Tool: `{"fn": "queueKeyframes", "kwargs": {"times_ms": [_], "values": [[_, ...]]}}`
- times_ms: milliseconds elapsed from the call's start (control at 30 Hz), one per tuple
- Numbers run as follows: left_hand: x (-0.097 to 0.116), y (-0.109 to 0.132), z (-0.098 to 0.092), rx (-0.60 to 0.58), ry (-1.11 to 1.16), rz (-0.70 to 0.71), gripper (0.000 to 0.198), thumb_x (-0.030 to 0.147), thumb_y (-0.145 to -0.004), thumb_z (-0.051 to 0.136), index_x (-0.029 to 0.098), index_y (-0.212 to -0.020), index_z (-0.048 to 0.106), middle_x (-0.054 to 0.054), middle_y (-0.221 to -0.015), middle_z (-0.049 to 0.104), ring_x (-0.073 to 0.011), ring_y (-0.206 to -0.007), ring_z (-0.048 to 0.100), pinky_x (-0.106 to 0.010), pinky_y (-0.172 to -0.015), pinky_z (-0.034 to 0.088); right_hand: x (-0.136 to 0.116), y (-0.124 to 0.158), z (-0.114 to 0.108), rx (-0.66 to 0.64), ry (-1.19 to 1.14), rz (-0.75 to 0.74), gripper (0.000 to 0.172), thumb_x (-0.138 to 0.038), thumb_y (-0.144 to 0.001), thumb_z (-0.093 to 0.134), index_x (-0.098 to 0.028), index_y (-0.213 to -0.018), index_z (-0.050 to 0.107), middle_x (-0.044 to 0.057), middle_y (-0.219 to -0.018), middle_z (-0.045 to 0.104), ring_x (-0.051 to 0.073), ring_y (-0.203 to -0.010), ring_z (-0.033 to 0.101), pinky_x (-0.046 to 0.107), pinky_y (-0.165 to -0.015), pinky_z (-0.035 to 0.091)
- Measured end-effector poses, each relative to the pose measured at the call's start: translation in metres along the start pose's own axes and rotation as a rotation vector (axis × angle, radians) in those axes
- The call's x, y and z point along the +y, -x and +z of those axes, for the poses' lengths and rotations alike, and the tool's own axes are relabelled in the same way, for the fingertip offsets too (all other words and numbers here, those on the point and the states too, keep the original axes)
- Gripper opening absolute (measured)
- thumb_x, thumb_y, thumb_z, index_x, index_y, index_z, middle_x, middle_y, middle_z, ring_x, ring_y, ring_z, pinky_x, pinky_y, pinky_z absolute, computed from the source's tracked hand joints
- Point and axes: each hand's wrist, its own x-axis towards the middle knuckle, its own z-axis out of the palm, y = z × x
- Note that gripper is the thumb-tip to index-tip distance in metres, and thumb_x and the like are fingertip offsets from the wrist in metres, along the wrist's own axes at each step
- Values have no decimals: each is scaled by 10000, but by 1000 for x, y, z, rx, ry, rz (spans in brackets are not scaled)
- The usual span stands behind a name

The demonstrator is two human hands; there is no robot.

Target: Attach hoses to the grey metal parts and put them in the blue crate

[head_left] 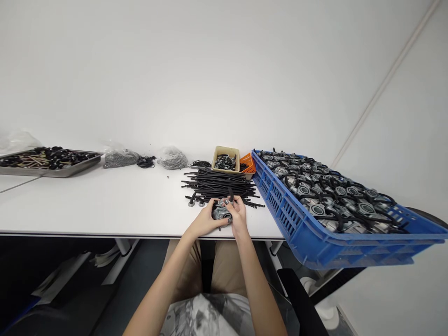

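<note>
The left hand (206, 222) and right hand (238, 214) grip a grey metal fitting (221, 213) at six o'clock on the bench (115, 200), just below a pile of black rubber tubes (219, 184). A blue plastic crate (308, 238) of similar fittings sits at three o'clock.

A white wall (210, 70) rises far past the fingers (235, 203), with a thin pale strip (385, 81) off to their right, a white bench (105, 205) sits under them, and a dark floor (140, 280) lies below.

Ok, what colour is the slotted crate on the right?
The crate is bright blue, clearest in the head view.
</note>
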Motion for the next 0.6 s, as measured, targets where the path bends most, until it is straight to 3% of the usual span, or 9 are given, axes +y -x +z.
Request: {"fn": "queueKeyframes", "kwargs": {"times_ms": [100, 267, 600], "values": [[-1, -1, 0, 0, 1, 7, 539, 322, -737, 740, 217, -1202, 488, -85, -1300, 587, -250, -1212, 541, -390, -1034, 409, 2, -2, 0, 16, 45, 8, 331, -314, -687, 784, -188, -945, 620, 19, -859, 689, 142, -746, 629, 273, -751, 494], [0, 0, 1, -13, 53, -23, 565, 336, -727, 754, 216, -1208, 484, -85, -1286, 602, -243, -1187, 567, -385, -1020, 432, 1, -1, -2, -53, -21, -23, 168, -330, -810, 638, -167, -853, 644, 20, -750, 663, 156, -753, 616, 269, -736, 485], [5, 1, 0, -4, 42, -20, 559, 330, -723, 753, 213, -1203, 491, -90, -1307, 586, -247, -1213, 546, -386, -1030, 423, 0, 0, -2, -77, -83, -8, 182, -304, -749, 705, -183, -843, 606, 16, -739, 677, 167, -789, 625, 296, -796, 479]]}}
